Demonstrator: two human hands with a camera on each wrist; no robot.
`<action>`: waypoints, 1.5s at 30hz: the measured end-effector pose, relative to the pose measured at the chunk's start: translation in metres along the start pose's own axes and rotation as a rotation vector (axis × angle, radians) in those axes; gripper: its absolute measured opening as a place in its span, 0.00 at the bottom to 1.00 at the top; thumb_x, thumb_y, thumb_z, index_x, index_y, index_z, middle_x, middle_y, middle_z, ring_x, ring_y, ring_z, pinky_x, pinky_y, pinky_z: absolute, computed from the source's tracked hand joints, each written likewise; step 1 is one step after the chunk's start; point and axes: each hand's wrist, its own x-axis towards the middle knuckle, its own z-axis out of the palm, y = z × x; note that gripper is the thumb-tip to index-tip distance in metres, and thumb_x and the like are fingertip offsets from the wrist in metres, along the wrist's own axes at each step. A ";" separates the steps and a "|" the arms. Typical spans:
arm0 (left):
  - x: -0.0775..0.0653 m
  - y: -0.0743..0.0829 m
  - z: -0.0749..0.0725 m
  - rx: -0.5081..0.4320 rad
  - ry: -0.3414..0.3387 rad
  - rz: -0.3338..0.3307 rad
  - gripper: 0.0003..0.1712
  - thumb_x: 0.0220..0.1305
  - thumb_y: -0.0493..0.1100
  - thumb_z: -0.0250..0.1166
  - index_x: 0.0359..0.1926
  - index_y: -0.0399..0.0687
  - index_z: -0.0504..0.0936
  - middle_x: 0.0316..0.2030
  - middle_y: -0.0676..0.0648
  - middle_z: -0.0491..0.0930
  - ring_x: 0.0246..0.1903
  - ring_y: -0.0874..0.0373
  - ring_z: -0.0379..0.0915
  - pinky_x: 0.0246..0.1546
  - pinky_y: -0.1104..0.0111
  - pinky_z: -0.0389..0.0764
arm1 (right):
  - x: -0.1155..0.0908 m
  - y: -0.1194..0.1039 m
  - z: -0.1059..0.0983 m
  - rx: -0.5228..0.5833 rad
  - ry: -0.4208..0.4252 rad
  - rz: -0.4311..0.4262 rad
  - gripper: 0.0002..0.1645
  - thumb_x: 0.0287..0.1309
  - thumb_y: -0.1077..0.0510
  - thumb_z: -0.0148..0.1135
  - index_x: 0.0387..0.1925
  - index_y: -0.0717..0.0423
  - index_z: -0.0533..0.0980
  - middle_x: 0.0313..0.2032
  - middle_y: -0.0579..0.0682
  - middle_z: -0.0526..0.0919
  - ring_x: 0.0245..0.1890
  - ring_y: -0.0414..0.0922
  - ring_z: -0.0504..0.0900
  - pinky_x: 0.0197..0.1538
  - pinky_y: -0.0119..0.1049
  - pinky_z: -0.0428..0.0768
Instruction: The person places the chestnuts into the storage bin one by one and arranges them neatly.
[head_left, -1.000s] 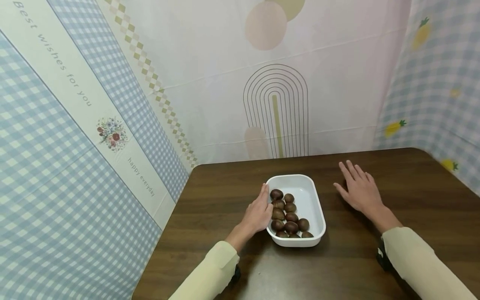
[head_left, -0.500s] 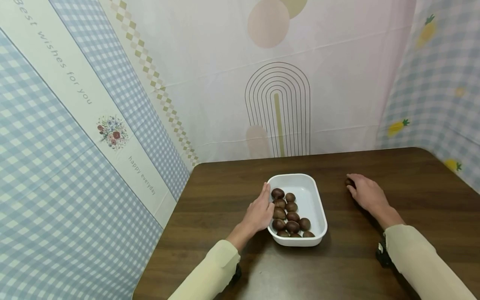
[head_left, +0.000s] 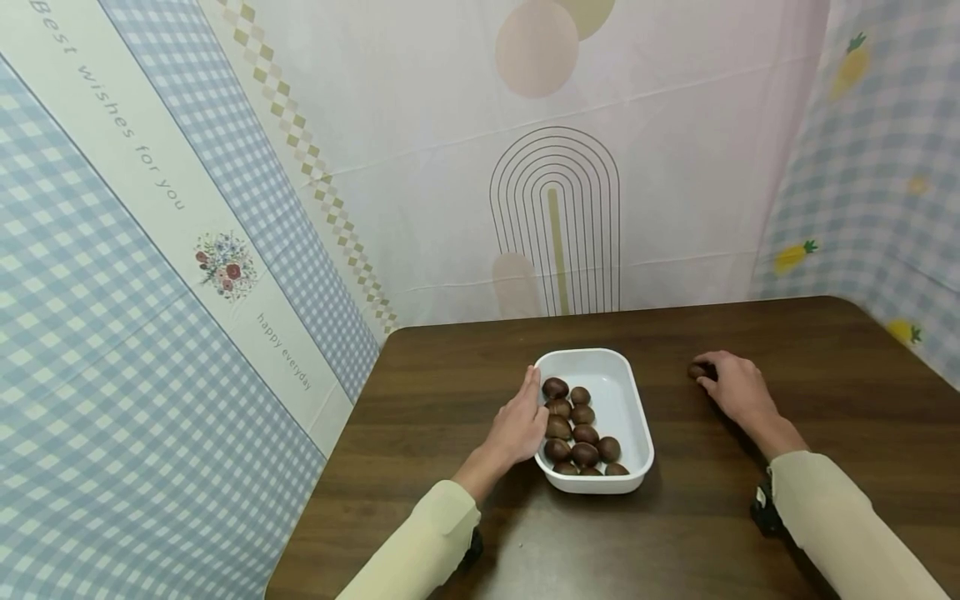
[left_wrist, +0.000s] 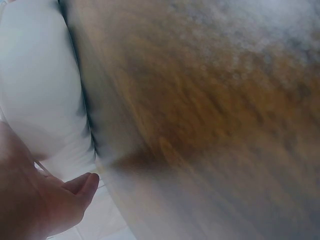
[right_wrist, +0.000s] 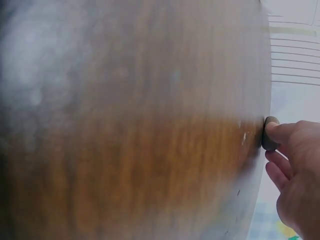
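Note:
In the head view a white rectangular dish (head_left: 617, 398) stands on the table, with several brown chestnuts (head_left: 585, 435) grouped along its left side and near end. My left hand (head_left: 516, 427) lies against the dish's left rim, its straight fingers pointing away from me. The left wrist view shows that hand (left_wrist: 45, 200) beside the white dish wall (left_wrist: 40, 75). Over on the right, my right hand (head_left: 738, 387) pinches one chestnut (head_left: 697, 370) low at the tabletop. Its thumb and fingers hold that chestnut (right_wrist: 270, 134) in the right wrist view too.
A dark wooden table (head_left: 465, 358) carries everything. Behind it hangs a pale cloth (head_left: 435, 225) with arch patterns. Checked cloths stand at the left (head_left: 150, 400) and right (head_left: 885, 167). Each wrist wears a dark device (head_left: 765, 508) below a pale sleeve.
My right hand, flat with spread fingers a second ago, has drawn its fingers in around a chestnut and pinches it. The left hand and dish have stayed in place.

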 end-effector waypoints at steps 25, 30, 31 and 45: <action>0.000 -0.001 -0.001 0.006 -0.001 -0.001 0.40 0.80 0.44 0.47 0.86 0.46 0.47 0.85 0.50 0.42 0.76 0.46 0.62 0.71 0.46 0.69 | -0.011 0.020 -0.008 0.272 0.031 0.100 0.19 0.63 0.62 0.75 0.54 0.65 0.86 0.50 0.68 0.88 0.36 0.25 0.81 0.36 0.18 0.75; 0.000 -0.001 0.000 0.007 0.002 -0.001 0.40 0.80 0.44 0.46 0.87 0.47 0.47 0.85 0.51 0.42 0.76 0.46 0.63 0.71 0.47 0.69 | -0.014 0.022 -0.009 0.358 0.003 0.121 0.21 0.65 0.61 0.74 0.57 0.66 0.85 0.53 0.69 0.87 0.37 0.19 0.78 0.38 0.18 0.78; 0.000 -0.001 0.000 0.007 0.002 -0.002 0.40 0.80 0.44 0.46 0.87 0.47 0.47 0.85 0.51 0.42 0.76 0.46 0.62 0.71 0.47 0.69 | -0.015 0.022 -0.010 0.373 -0.002 0.121 0.21 0.66 0.61 0.74 0.57 0.67 0.85 0.53 0.69 0.86 0.38 0.19 0.78 0.38 0.18 0.78; 0.000 -0.001 0.001 0.013 0.005 -0.007 0.40 0.79 0.44 0.47 0.87 0.47 0.48 0.85 0.50 0.43 0.75 0.44 0.64 0.70 0.46 0.70 | -0.011 -0.009 -0.011 0.639 0.019 0.199 0.31 0.66 0.51 0.75 0.64 0.66 0.80 0.53 0.47 0.89 0.45 0.21 0.80 0.46 0.17 0.79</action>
